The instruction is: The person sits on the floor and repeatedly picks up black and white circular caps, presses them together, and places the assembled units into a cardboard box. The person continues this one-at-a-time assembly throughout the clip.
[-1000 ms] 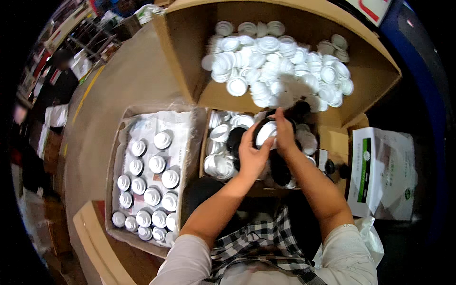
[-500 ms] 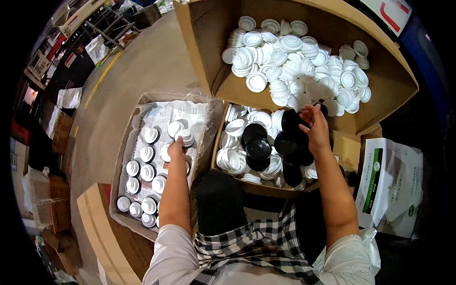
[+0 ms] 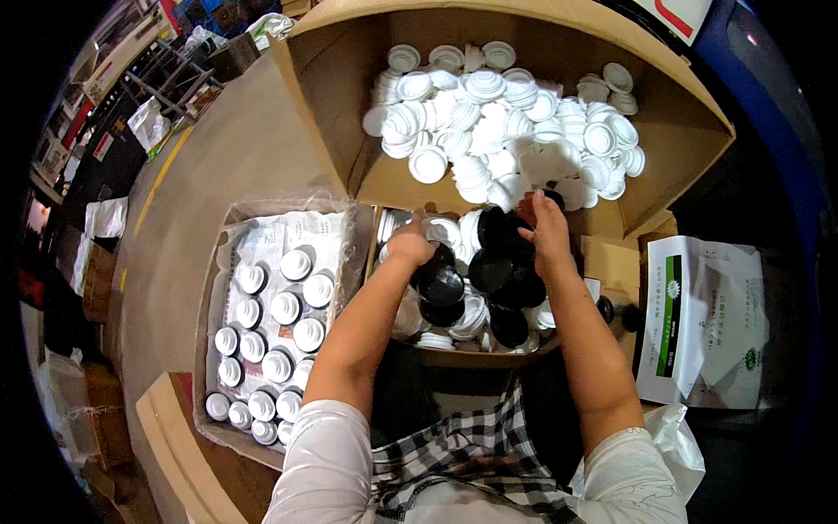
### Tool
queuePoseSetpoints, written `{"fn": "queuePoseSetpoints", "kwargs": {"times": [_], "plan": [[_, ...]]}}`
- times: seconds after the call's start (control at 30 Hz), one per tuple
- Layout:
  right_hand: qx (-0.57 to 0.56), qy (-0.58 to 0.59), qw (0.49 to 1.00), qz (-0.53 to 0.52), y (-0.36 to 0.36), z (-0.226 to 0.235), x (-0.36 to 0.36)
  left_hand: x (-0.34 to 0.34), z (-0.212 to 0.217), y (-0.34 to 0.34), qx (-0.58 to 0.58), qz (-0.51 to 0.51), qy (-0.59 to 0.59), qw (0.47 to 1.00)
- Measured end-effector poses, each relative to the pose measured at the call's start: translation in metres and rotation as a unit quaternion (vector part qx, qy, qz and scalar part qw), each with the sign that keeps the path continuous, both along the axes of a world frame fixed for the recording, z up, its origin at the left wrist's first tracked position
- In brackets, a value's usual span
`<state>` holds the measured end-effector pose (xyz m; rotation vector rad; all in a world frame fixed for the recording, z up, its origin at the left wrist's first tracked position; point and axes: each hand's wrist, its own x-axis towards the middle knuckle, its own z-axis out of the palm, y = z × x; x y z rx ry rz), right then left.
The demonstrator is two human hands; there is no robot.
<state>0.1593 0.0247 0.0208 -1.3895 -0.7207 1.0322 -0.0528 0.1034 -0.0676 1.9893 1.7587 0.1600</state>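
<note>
My left hand [image 3: 412,243] is over the left side of the middle cardboard box [image 3: 370,262], beside white ribbed plastic lids [image 3: 443,230] and black round caps [image 3: 440,286]. Its index finger is stretched out and nothing shows in its grasp; its other fingers are partly hidden. At the far edge of that box, my right hand [image 3: 550,234] has curled fingers at a black cap [image 3: 553,199] and appears to grip it. More black caps [image 3: 494,269] lie just left of it. In the shallow box [image 3: 214,336] on the left, several white-topped pieces with dark bases [image 3: 285,307] stand upright on newspaper.
A large tilted carton [image 3: 314,113] behind holds a heap of white lids [image 3: 489,105]. To the right lies a white and green printed plastic bag [image 3: 705,323]. A cardboard flap [image 3: 175,437] sticks up at lower left. Concrete floor [image 3: 227,131] runs along the left.
My left hand has let go of a white-topped piece in the left box and moved right to the middle box. My right hand stays near the far edge. The whole view has shifted.
</note>
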Motion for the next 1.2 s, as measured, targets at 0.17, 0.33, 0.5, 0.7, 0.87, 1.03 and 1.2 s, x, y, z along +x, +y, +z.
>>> {"fn": "queuePoseSetpoints", "kwargs": {"times": [0.17,0.33,0.5,0.7,0.87,1.03,1.2], "plan": [[-0.001,0.006,1.0,0.018,0.003,-0.001,0.004,-0.004,-0.024,0.004,0.029,-0.036,-0.092,0.995],[0.007,-0.02,0.998,0.065,0.008,-0.009,0.001,0.001,-0.021,-0.01,0.084,0.009,-0.202,0.976],[0.089,-0.134,0.976,0.146,0.008,-0.015,-0.01,0.016,0.027,-0.03,0.218,0.007,-0.288,0.932],[0.141,-0.086,0.956,0.244,-0.003,-0.012,-0.02,0.031,0.078,-0.063,0.164,-0.004,-0.504,0.848],[-0.008,0.083,0.996,0.035,-0.005,0.002,-0.017,0.029,0.071,-0.071,-0.123,0.228,-0.808,0.53],[-0.077,0.154,0.964,0.204,-0.033,0.009,-0.04,0.041,0.059,-0.079,-0.062,0.276,-0.795,0.537],[0.035,0.034,0.98,0.193,-0.033,0.015,-0.045,0.05,0.071,-0.106,-0.167,0.215,-0.825,0.495]]}}
